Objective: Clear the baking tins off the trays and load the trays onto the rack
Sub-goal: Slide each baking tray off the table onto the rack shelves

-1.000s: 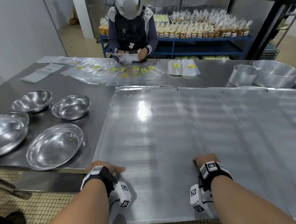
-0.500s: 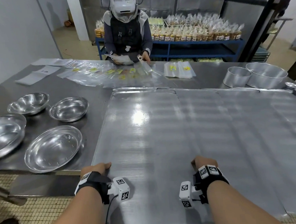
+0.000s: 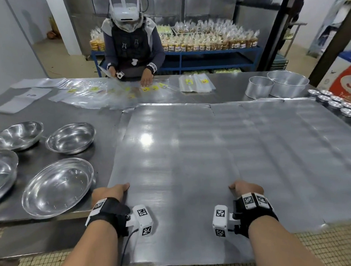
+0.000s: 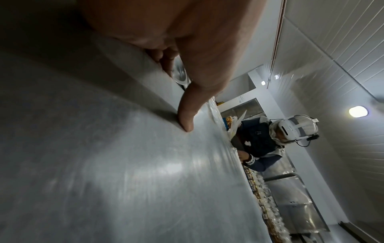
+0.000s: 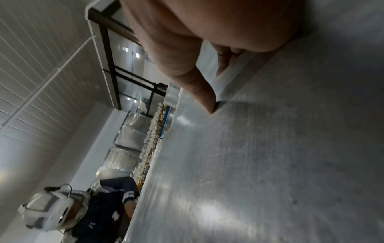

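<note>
A large flat metal tray point(image 3: 171, 153) lies lengthwise on the steel table point(image 3: 35, 112), its near end hanging past the table's front edge. My left hand point(image 3: 110, 193) grips its left edge and my right hand point(image 3: 245, 188) grips its right edge. In the left wrist view the thumb point(image 4: 187, 118) presses on top of the tray point(image 4: 124, 164) with fingers curled underneath. The right wrist view shows the same hold, thumb point(image 5: 205, 98) on the tray point(image 5: 270, 164). More trays point(image 3: 295, 156) lie alongside to the right. Small fluted baking tins point(image 3: 337, 106) line the far right edge.
Several steel bowls point(image 3: 57, 186) sit left of the tray. Two round cake tins point(image 3: 261, 86) stand at the back right. Across the table a person point(image 3: 132, 45) handles plastic bags point(image 3: 98, 96). Behind them is a blue shelf of packed goods point(image 3: 206, 40); a dark post point(image 3: 274, 24) stands right.
Both hands keep their hold on the tray's side edges. The view has swung slightly right, bringing the small tins into sight. The person opposite has reached a hand forward.
</note>
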Demonstrator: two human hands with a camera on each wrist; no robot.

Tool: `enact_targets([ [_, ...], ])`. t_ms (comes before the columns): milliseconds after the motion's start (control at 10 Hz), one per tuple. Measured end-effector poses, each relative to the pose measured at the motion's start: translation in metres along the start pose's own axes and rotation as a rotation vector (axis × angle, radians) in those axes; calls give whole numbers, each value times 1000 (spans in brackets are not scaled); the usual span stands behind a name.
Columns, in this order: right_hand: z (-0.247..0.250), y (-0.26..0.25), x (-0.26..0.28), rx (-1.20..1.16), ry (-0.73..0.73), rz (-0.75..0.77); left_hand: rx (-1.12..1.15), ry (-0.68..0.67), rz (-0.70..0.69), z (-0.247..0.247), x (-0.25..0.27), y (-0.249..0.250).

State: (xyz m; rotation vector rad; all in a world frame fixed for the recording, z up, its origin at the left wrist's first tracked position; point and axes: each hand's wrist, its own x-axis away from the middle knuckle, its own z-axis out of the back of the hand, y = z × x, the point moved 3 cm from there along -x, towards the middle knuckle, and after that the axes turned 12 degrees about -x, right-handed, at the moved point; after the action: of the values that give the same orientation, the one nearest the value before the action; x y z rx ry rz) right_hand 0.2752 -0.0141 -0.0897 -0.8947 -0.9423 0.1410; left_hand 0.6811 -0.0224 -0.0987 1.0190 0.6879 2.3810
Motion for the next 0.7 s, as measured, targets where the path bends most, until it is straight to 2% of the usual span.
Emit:
enact_targets([
  [100,11,2,-5,-146,30,-15,-4,-36,-36,-6,9,6],
  [200,32,0,1,-346,132,-53,-34,-66,-87,-13,19,16],
  [300,57,8,13,-146,177,-2,-63,-101,-146,-23,28,31],
  [400,79,26,16,-190,201,10,-44,-156,-111,-37,34,40],
  [500,107,47,11,-207,205,50,-65,-218,-141,-54,49,52],
  [600,129,53,12,-297,240,17,-117,-226,-210,-71,70,64],
  [700,170,59,12,-494,335,4,-143,-282,-256,-96,91,73],
])
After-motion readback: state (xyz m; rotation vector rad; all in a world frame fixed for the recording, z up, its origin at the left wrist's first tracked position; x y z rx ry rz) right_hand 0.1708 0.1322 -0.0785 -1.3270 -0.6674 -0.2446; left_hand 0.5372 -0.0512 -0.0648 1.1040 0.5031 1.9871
